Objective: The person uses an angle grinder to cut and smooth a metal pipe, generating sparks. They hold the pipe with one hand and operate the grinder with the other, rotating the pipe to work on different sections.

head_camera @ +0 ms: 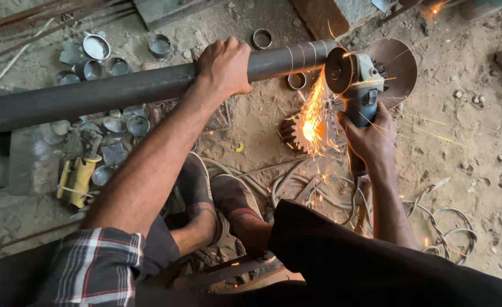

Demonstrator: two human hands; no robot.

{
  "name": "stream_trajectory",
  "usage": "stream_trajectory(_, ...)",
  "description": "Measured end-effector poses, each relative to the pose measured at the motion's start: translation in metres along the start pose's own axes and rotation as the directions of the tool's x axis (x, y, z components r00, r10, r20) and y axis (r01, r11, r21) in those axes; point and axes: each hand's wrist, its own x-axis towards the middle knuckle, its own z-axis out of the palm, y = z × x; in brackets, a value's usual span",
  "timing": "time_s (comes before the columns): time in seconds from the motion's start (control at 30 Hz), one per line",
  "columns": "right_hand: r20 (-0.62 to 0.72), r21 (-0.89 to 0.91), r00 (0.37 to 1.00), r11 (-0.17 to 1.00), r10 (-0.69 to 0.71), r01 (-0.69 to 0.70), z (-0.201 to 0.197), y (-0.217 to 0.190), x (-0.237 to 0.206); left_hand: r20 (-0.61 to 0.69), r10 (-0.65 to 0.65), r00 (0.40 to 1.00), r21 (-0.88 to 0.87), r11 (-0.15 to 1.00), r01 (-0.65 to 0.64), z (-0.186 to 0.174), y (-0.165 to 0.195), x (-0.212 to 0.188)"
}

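You are working with one long steel pipe (120, 91) and one angle grinder (360, 85). About nine cut metal rings (96, 46) are lying around ten o'clock; two more, one ring (262, 38) and another ring (296, 81), are sitting near twelve. One toothed gear (296, 132) is lying at centre, one yellow-handled tool (79, 181) at eight, and two sandals (234, 196) are showing on your feet.

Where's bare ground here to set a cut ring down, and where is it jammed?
Free: the sandy ground right of the angle grinder, with only small stones. Crowded: cut rings left of the left hand, around the steel pipe; sparks over the gear below the cut; cables beside the right hand.
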Motion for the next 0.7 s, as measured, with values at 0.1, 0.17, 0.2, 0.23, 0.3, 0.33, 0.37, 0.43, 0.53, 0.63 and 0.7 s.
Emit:
stream_trajectory(0.1, -0.022, 0.037, 0.998, 0.998, 0.055, -0.054, 0.001, -0.001, -0.002, -0.025, -0.013, 1.000, -0.018, 1.000, 0.012, 0.000, 0.001, -0.002)
stream_trajectory(0.17, -0.009, 0.008, 0.999, 0.999, 0.038, -0.038, 0.002, 0.000, -0.001, -0.023, -0.015, 1.000, 0.011, 1.000, 0.015, 0.001, 0.002, -0.003)
stream_trajectory(0.2, -0.004, -0.008, 1.000, 1.000, 0.030, -0.031, 0.002, 0.002, 0.000, -0.023, -0.015, 1.000, 0.024, 1.000, 0.015, 0.001, 0.002, -0.004)
stream_trajectory(0.23, -0.011, -0.030, 1.000, 0.999, 0.014, -0.014, 0.002, 0.004, 0.001, -0.051, -0.003, 0.999, 0.030, 1.000, 0.005, 0.002, 0.002, -0.004)
stream_trajectory(0.3, -0.022, -0.076, 1.000, 0.997, -0.017, 0.015, 0.003, 0.007, 0.004, -0.103, 0.020, 0.994, 0.042, 0.999, -0.016, 0.003, 0.002, -0.005)
stream_trajectory(0.33, -0.015, -0.057, 1.000, 0.998, -0.012, 0.011, 0.003, 0.009, 0.005, -0.083, 0.013, 0.996, 0.043, 0.999, -0.010, 0.003, 0.003, -0.005)
stream_trajectory(0.37, -0.008, -0.037, 1.000, 0.999, -0.007, 0.007, 0.003, 0.010, 0.006, -0.063, 0.006, 0.998, 0.045, 0.999, -0.003, 0.002, 0.002, -0.004)
stream_trajectory(0.43, -0.004, -0.026, 1.000, 1.000, -0.001, 0.001, 0.003, 0.011, 0.007, -0.045, 0.004, 0.999, 0.052, 0.999, -0.002, 0.003, 0.003, -0.003)
stream_trajectory(0.53, -0.012, -0.037, 1.000, 0.999, 0.004, -0.005, 0.004, 0.010, 0.008, -0.057, 0.018, 0.998, 0.077, 0.997, -0.013, 0.006, 0.002, -0.003)
stream_trajectory(0.63, -0.018, -0.042, 1.000, 0.999, 0.012, -0.013, 0.004, 0.008, 0.007, -0.092, 0.032, 0.995, 0.103, 0.994, -0.022, 0.014, 0.000, -0.003)
stream_trajectory(0.7, -0.014, -0.056, 1.000, 0.998, 0.015, -0.016, 0.003, 0.007, 0.007, -0.125, 0.046, 0.991, 0.117, 0.993, -0.032, 0.021, -0.001, -0.003)
